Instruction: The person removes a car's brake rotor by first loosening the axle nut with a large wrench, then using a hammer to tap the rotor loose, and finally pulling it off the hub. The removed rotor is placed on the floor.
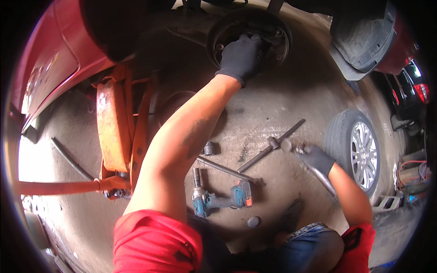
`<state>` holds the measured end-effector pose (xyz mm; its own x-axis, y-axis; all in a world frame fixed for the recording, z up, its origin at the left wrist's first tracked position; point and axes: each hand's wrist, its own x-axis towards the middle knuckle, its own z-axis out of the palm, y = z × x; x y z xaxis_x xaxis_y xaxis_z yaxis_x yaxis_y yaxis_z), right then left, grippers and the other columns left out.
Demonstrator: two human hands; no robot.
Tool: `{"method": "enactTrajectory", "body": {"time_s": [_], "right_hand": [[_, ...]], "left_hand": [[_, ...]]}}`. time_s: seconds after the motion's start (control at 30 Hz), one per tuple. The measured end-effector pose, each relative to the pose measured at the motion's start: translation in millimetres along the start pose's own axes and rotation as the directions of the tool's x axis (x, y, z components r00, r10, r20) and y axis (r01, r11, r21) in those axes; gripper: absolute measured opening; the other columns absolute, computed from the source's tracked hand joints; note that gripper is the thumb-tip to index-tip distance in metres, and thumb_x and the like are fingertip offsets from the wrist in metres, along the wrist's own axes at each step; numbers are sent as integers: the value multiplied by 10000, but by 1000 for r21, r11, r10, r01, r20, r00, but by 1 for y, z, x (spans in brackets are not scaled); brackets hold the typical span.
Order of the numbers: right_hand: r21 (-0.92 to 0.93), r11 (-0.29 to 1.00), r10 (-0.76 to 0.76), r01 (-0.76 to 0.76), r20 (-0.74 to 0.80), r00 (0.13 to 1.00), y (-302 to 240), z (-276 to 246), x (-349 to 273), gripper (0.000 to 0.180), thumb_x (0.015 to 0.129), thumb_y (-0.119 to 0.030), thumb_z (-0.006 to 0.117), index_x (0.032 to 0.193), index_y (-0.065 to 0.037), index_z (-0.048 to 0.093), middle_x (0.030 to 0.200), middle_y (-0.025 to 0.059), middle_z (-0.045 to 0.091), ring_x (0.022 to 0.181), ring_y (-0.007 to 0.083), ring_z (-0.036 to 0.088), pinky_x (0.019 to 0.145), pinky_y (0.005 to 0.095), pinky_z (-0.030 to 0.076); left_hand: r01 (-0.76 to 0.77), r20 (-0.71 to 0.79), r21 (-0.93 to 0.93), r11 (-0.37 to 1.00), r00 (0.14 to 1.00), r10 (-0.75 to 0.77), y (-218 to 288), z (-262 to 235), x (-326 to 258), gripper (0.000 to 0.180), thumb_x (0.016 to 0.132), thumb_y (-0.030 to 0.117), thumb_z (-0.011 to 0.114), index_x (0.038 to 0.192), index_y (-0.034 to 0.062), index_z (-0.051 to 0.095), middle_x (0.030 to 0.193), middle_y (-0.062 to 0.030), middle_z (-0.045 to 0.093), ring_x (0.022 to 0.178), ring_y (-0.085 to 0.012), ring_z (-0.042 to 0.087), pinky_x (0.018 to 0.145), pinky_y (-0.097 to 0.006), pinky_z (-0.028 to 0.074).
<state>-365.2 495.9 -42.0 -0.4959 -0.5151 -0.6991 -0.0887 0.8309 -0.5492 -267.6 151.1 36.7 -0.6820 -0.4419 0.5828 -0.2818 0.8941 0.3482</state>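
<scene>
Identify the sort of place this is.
Most likely a car repair garage: a red car has an exposed brake assembly near it, a detached wheel stands on the bare floor, and a cordless impact wrench lies among other tools.

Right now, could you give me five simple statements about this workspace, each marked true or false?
1. The left hand is at the round hub assembly. True.
2. The right hand is empty. False: the right hand holds a hammer-like tool.
3. The teal power tool lies on the floor. True.
4. The spoked wheel is left of the orange jack. False: the spoked wheel is right of the orange jack.
5. Both hands wear dark gloves. True.
</scene>
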Motion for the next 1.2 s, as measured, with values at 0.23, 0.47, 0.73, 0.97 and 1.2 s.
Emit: {"method": "enactTrajectory", "body": {"time_s": [0.23,0.47,0.73,0.97,1.2], "right_hand": [[212,974,-68,80,-61,996,-124,7,-9,327,863,-291,706,977,1,614,716,57,616,545,132,601,483,269,511],[299,932,-181,202,-97,979,-156,28,-13,300,838,-187,708,1030,0,573,810,92,631,550,150,611,481,275,537],[669,581,-333,463,-324,885,-125,44,36,175,880,-150,676,979,-40,583,780,28,576,555,112,578,480,275,528],[214,481,-528,850,-703,476,-105,49,80,441,874,-59,654,1270,63,501,1032,132,643,931,183,626,808,324,510],[-309,395,-725,865,-684,86,-119,15,83,493,811,-79,718,1228,93,520,1039,230,624,919,332,647,804,372,507]], "left_hand": [[-36,-86,-157,987,996,22,-1,4,-13,293,814,199,636,1086,95,601,1017,-188,611,824,-372,666,712,-465,534],[-18,-125,-365,931,992,-30,-21,-3,-49,361,816,203,659,1145,71,591,1036,-151,638,869,-353,662,734,-429,535],[726,889,-444,525,429,158,0,6,-126,619,891,319,692,1347,-32,462,1093,-122,671,898,-143,634,767,-290,523],[750,831,-553,363,463,309,53,43,-124,580,854,141,697,1342,-44,445,1133,-151,647,1038,-157,594,900,-305,492],[738,761,-635,228,648,20,98,98,-124,292,800,38,683,1072,-12,588,845,-51,659,747,-102,604,637,-269,490]]}}
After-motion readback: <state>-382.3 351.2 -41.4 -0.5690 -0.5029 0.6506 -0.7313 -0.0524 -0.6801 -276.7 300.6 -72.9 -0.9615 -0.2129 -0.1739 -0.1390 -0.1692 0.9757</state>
